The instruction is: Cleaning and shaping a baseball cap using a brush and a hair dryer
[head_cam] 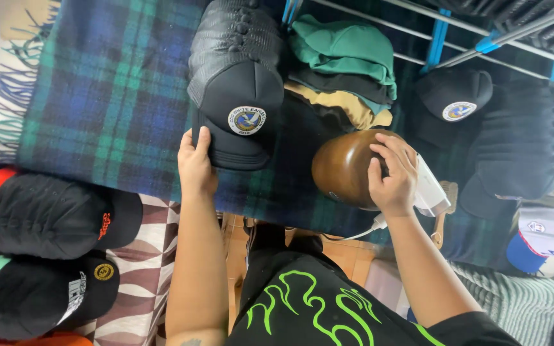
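My left hand (196, 165) grips the brim edge of the top black cap with a round emblem patch (237, 109), which sits on a stack of black mesh-back caps on a blue and green plaid blanket (110, 96). My right hand (392, 174) rests with fingers curled over a rounded brown wooden head form (341, 168). A white handheld device with a cord (432, 189) lies just behind the right hand, partly hidden by it.
A pile of green, black and tan caps (344, 64) lies behind the form. More black caps (495, 122) are stacked at the right, black caps (40, 214) at the left. A metal rack with blue joints (482, 45) stands at the back.
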